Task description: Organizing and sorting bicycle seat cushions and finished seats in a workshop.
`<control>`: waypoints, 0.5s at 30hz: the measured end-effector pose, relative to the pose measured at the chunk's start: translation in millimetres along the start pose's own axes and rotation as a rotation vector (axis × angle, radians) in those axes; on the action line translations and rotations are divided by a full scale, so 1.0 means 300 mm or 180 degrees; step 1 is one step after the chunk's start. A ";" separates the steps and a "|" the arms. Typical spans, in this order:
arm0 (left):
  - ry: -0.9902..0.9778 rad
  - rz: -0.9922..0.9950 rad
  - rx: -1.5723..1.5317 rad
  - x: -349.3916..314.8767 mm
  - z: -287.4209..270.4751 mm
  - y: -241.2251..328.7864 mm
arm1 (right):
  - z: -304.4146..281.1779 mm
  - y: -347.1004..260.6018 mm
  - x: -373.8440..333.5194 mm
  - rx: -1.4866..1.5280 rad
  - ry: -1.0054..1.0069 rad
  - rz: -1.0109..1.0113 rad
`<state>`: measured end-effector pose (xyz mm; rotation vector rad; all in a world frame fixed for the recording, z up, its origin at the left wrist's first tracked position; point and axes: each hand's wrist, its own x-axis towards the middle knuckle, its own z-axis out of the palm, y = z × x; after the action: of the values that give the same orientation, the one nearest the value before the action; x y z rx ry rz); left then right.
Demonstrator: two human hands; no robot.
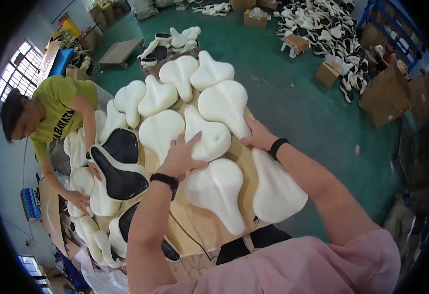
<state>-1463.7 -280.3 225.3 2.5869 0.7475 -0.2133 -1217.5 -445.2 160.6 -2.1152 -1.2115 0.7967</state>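
Observation:
White foam bicycle saddles lie close together on a wooden table [195, 228]. My left hand [181, 156] is spread over a saddle with a small dimple [210, 143], its fingers and thumb resting on the surface. At the narrow nose of a larger white saddle [223, 101], my right hand [258, 134] has its fingers and thumb closed around the tip. One saddle [218, 188] lies just below my left hand, nose toward me. Another saddle [276, 191] sits at the table's right edge, under my right forearm.
A co-worker in a yellow-green shirt [60, 110] leans in from the left, hands among saddles, near black-and-white ones [121, 176]. A dark cable [190, 235] crosses the table. Beyond stand a filled box [170, 56], a flat cart [121, 53] and a large saddle pile [322, 34].

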 end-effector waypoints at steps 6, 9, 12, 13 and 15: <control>0.1138 -0.0365 -0.3468 -0.052 -0.059 -0.141 | -0.047 -0.006 -0.024 0.0405 -0.0020 0.0138; 0.1441 0.0165 -0.3809 -0.078 -0.065 -0.124 | -0.042 0.045 -0.010 0.0372 0.0138 -0.0003; 0.2049 0.0709 -0.1507 -0.061 -0.073 -0.079 | -0.019 0.047 -0.001 0.0264 0.0173 -0.0087; 0.1762 0.0458 -0.0970 -0.073 -0.062 -0.061 | -0.016 0.040 -0.009 0.0502 0.0103 0.0042; 0.1533 0.0590 -0.0004 -0.054 -0.006 -0.068 | -0.016 0.038 0.001 0.0289 0.0157 -0.0021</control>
<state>-1488.4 -271.7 223.7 2.7128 0.6519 0.4821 -1207.7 -450.8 155.4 -2.0446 -1.1347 0.7776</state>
